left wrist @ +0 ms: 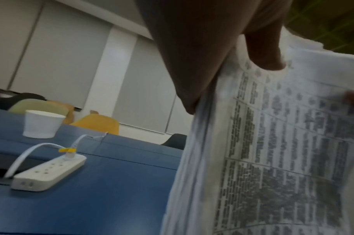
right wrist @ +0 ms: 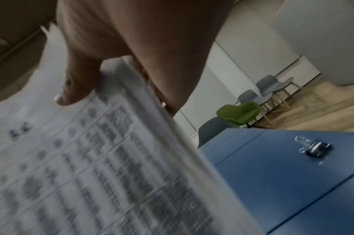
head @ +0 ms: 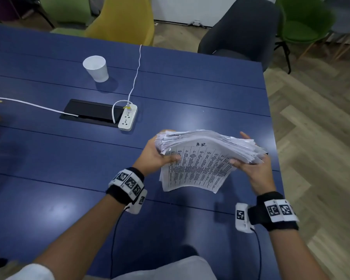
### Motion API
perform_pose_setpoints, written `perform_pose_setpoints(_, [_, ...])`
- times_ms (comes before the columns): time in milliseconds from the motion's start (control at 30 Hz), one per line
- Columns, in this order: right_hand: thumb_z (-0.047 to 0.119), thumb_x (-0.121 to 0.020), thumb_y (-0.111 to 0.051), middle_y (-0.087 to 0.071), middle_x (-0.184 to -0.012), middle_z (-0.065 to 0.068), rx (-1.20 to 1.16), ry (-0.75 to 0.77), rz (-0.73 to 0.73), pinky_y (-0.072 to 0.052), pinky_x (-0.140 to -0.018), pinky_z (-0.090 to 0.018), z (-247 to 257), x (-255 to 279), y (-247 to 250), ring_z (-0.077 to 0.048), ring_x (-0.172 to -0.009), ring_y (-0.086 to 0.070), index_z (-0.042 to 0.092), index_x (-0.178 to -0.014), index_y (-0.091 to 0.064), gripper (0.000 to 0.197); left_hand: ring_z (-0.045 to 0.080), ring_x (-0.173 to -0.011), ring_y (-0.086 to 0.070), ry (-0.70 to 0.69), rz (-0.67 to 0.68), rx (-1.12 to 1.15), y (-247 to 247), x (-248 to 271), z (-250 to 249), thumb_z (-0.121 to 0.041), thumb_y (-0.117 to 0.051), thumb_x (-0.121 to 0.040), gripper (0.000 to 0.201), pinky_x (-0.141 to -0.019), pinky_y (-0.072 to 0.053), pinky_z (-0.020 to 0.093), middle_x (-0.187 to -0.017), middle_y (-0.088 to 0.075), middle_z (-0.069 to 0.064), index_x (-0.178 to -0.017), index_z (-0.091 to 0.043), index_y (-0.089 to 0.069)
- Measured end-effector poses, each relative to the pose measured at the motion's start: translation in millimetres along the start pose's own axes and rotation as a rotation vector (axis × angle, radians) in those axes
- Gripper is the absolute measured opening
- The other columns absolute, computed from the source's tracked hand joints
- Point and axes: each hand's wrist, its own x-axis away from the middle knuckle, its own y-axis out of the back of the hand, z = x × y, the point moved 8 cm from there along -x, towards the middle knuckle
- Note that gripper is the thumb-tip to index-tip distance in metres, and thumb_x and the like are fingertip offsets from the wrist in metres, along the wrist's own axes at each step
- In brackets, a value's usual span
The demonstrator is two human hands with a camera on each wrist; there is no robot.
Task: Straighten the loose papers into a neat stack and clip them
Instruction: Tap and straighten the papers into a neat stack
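Note:
A thick stack of printed papers (head: 200,164) is held up off the blue table (head: 69,154) between both hands, its top sheet a table of text. The sheets fan unevenly along the far edge. My left hand (head: 160,154) grips the stack's left side, thumb on top (left wrist: 266,52). My right hand (head: 251,164) grips the right side, thumb on the top sheet (right wrist: 75,89). In the wrist views the papers (left wrist: 272,151) (right wrist: 81,167) fill much of the picture. A black binder clip (right wrist: 317,147) with silver handles lies on the table right of the stack.
A white paper cup (head: 95,68) stands at the back. A white power strip (head: 127,117) with white cables lies beside a black recessed panel (head: 89,113). The table's right edge is close to my right hand. Chairs stand beyond the far edge.

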Motion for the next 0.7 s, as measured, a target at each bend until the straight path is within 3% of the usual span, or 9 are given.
perform_pose_setpoints(133, [-0.001, -0.061, -0.08, -0.076, -0.097, 0.006, 0.003, -0.019, -0.051, -0.057, -0.082, -0.025, -4, -3, -4, -0.009, -0.092, -0.07, 0.009, -0.108, -0.067, 0.049, 0.018, -0.104, -0.066, -0.006, -0.014, -0.025, -2, -4, -4, 0.002, -0.081, -0.069, 0.051, -0.091, -0.053, 0.03, -0.108, -0.067, 0.006, -0.116, -0.001, -0.061])
perform_pose_setpoints(200, [-0.002, -0.06, -0.081, -0.074, -0.102, 0.003, -0.011, -0.007, -0.089, -0.056, -0.082, -0.023, -3, -7, 4, -0.009, -0.095, -0.068, 0.006, -0.11, -0.067, 0.052, 0.017, -0.105, -0.065, -0.004, -0.042, -0.011, 7, -3, -1, 0.003, -0.08, -0.07, 0.049, -0.091, -0.053, 0.03, -0.108, -0.067, 0.004, -0.115, 0.0, -0.061])
perform_pose_setpoints(300, [-0.008, -0.067, -0.078, -0.075, -0.097, 0.008, 0.02, -0.069, -0.024, -0.056, -0.085, -0.024, -13, -8, -9, -0.007, -0.094, -0.07, 0.017, -0.104, -0.067, 0.046, 0.018, -0.104, -0.066, 0.074, -0.044, -0.045, -4, -4, 12, -0.004, -0.079, -0.073, 0.041, -0.095, -0.052, 0.034, -0.109, -0.069, 0.008, -0.111, -0.01, -0.063])
perform_pose_setpoints(400, [-0.006, -0.073, -0.076, -0.076, -0.095, 0.006, 0.047, -0.047, -0.073, -0.057, -0.089, -0.035, -8, -10, -16, -0.016, -0.094, -0.071, 0.021, -0.099, -0.069, 0.038, 0.011, -0.085, -0.068, 0.031, -0.202, -0.03, -5, -5, 8, -0.005, -0.079, -0.073, 0.029, -0.086, -0.055, 0.034, -0.089, -0.071, 0.002, -0.099, -0.012, -0.068])
perform_pose_setpoints(467, [-0.007, -0.075, -0.075, -0.076, -0.092, 0.007, 0.012, -0.006, -0.133, -0.057, -0.084, -0.029, 4, -7, -11, -0.013, -0.09, -0.071, 0.021, -0.096, -0.07, 0.035, 0.007, -0.084, -0.067, -0.026, -0.291, -0.013, 0, -1, -4, -0.004, -0.078, -0.072, 0.029, -0.084, -0.055, 0.03, -0.089, -0.07, -0.001, -0.098, -0.013, -0.069])
perform_pose_setpoints(567, [-0.011, -0.074, -0.075, -0.076, -0.094, 0.009, -0.006, 0.009, -0.142, -0.056, -0.08, -0.021, 2, -4, -6, -0.012, -0.09, -0.071, 0.019, -0.099, -0.069, 0.039, 0.018, -0.089, -0.069, -0.078, -0.311, -0.056, 5, 4, -5, -0.005, -0.079, -0.072, 0.028, -0.083, -0.057, 0.031, -0.093, -0.072, 0.005, -0.097, -0.014, -0.069])
perform_pose_setpoints(633, [-0.013, -0.072, -0.074, -0.075, -0.093, 0.013, 0.075, -0.097, -0.055, -0.055, -0.081, -0.02, -22, -3, -10, -0.006, -0.091, -0.07, 0.021, -0.102, -0.066, 0.045, 0.024, -0.086, -0.067, 0.073, -0.249, -0.059, 3, 6, 21, -0.011, -0.082, -0.071, 0.028, -0.084, -0.057, 0.042, -0.093, -0.071, 0.009, -0.094, -0.023, -0.068])
perform_pose_setpoints(700, [-0.007, -0.075, -0.074, -0.074, -0.094, 0.015, 0.17, -0.209, -0.006, -0.055, -0.088, -0.027, -49, 0, -12, -0.006, -0.096, -0.068, 0.028, -0.1, -0.063, 0.045, 0.023, -0.085, -0.06, 0.249, -0.2, -0.053, -3, 9, 46, -0.014, -0.082, -0.073, 0.028, -0.087, -0.054, 0.054, -0.09, -0.067, 0.011, -0.087, -0.028, -0.062])
